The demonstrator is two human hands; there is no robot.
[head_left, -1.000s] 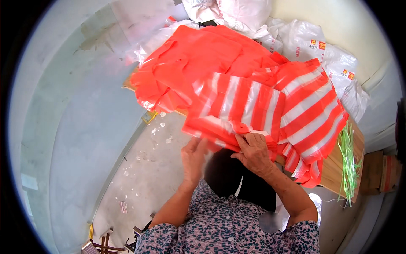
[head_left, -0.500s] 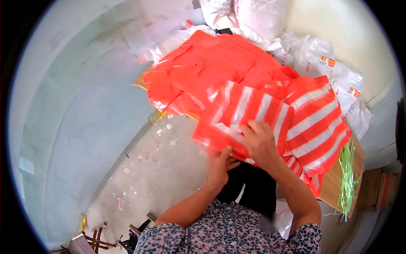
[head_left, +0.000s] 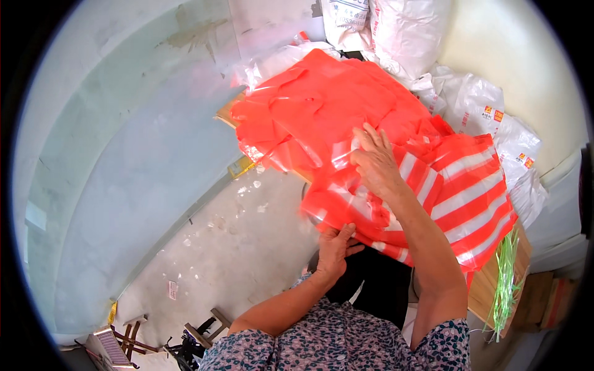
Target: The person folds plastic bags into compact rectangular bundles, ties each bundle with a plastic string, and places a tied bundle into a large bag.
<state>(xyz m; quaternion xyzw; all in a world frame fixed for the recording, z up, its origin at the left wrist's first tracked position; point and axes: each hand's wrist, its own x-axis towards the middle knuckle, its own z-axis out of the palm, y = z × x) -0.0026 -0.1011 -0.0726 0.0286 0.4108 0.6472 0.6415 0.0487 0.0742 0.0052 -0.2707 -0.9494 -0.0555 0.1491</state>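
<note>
Red plastic bags, some with white stripes, lie in a spread pile over a wooden board. At the near edge, my left hand (head_left: 336, 250) grips the corner of a striped bag (head_left: 334, 204), thumb on top. My right hand (head_left: 377, 164) is farther up over the pile, pinching a lifted, shiny layer of this bag between thumb and finger while other fingers stretch out. Part of the layer is hidden behind the hand. Right of it lies a stack of striped bags (head_left: 470, 198). Plain red plastic (head_left: 334, 93) covers the far side.
Green plastic strips (head_left: 506, 278) hang over the wooden board (head_left: 482, 297) at the right. White sacks (head_left: 408, 37) and clear-white packages (head_left: 476, 99) stand behind the pile. A pale wall (head_left: 142, 154) rises on the left. A folding stool (head_left: 133, 340) stands at the lower left.
My right hand has moved up and away from the near edge, and the striped layer under it has lifted and bunched. My left hand stays at the near edge. The view has shifted slightly.
</note>
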